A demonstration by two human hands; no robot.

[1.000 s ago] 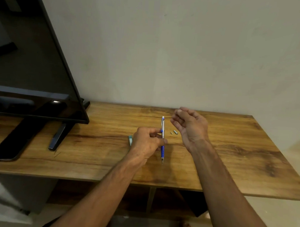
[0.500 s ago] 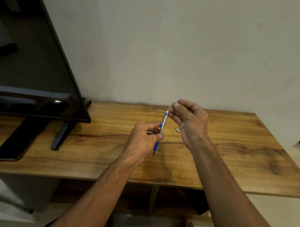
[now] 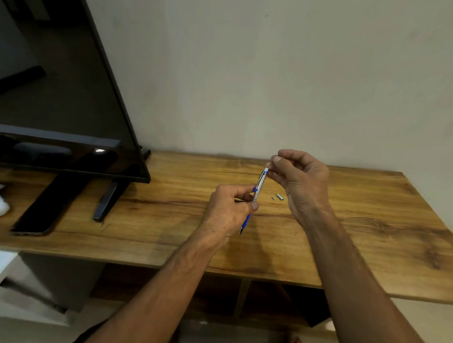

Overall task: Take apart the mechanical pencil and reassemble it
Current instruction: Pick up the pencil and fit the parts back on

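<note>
My left hand (image 3: 232, 207) gripped the pencil (image 3: 255, 198) mid-barrel, tip tilted toward me above the table (image 3: 372, 227). My right hand (image 3: 301, 179) pinched its white far end. A hard tug could have slipped that slim, smooth silver-and-blue barrel, or knocked the two tiny metal pieces (image 3: 277, 197) lying just right across the glossy wood.

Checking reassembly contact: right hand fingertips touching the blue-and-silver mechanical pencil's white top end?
Touching. Head view: right hand fingertips pinch the white top of the blue-and-silver mechanical pencil; no gap shows.
</note>
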